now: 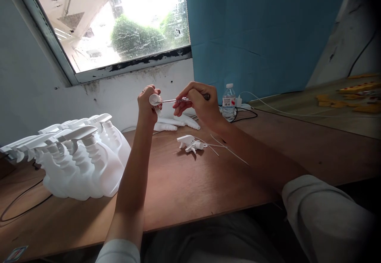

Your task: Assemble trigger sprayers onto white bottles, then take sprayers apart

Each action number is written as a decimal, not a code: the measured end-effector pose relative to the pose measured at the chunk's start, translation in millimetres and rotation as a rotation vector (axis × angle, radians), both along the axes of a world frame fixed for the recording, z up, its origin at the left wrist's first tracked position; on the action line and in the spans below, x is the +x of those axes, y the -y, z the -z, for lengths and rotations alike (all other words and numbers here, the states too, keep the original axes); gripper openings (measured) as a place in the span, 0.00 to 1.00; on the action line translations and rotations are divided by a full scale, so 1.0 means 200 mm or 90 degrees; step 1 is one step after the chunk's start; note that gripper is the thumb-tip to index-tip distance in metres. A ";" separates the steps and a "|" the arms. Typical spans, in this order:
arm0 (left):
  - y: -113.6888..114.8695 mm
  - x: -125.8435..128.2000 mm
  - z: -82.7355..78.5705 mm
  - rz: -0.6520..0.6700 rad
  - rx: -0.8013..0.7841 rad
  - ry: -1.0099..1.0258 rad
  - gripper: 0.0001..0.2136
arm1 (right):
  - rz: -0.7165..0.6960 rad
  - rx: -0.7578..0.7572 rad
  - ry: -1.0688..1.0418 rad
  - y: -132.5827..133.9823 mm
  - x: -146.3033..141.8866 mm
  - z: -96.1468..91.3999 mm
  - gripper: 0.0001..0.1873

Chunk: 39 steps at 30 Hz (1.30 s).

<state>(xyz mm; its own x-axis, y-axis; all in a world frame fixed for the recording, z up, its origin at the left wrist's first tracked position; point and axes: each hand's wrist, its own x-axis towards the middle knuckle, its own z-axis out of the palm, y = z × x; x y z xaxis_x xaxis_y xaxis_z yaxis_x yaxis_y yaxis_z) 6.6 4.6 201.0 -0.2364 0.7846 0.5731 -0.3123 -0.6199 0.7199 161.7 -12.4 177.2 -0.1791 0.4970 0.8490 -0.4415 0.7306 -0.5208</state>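
Observation:
Raised over the table, my left hand (146,99) is closed around a white plastic spray head (154,99), its round end facing me. Part of it is hidden by the fingers. Closed too is my right hand (200,102), gripping a slim metal tool (169,101) with a dark handle end. The tool's tip meets the round end; I cannot tell how deep it reaches. Below the hands, a loose white trigger sprayer (192,143) lies on the table with thin white tubes (229,150) beside it.
At the left stand several white spray bottles (86,164) with sprayer heads, packed together. White plastic pieces (178,122) lie by the wall. A water bottle (228,102) stands behind my right hand, near cables (247,116). The wooden table (178,191) ends close to me.

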 end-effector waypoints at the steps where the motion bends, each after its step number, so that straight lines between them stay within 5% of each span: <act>1: 0.01 0.00 0.00 0.010 -0.010 0.006 0.10 | 0.003 0.002 0.000 0.00 0.00 0.00 0.13; 7: 0.02 0.01 -0.01 0.045 -0.041 0.068 0.08 | 0.028 0.051 -0.013 0.00 -0.04 0.05 0.12; 12: 0.00 0.03 0.00 -0.017 -0.051 0.104 0.10 | 0.056 0.055 -0.009 0.00 -0.05 0.05 0.11; 20: 0.01 0.02 -0.01 0.170 -0.150 0.064 0.12 | -0.004 -0.023 -0.030 -0.06 -0.01 0.01 0.13; 31: -0.03 0.02 0.01 0.199 -0.196 -0.034 0.11 | -0.056 -0.098 -0.014 -0.12 0.00 0.01 0.14; 35: -0.04 0.02 0.02 0.188 -0.195 -0.028 0.10 | -0.120 -0.194 -0.028 -0.16 -0.04 0.04 0.10; 39: -0.09 0.00 0.06 0.037 -0.184 -0.067 0.10 | -0.224 -0.388 -0.049 -0.23 -0.05 0.05 0.04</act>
<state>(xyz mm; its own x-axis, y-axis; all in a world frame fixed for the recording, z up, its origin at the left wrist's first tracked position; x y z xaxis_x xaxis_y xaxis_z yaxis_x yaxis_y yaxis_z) 6.6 22.5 189.7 -0.1379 0.9293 0.3427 -0.2549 -0.3677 0.8943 152.5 34.4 167.8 -0.3671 0.8113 0.4550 -0.6499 0.1263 -0.7495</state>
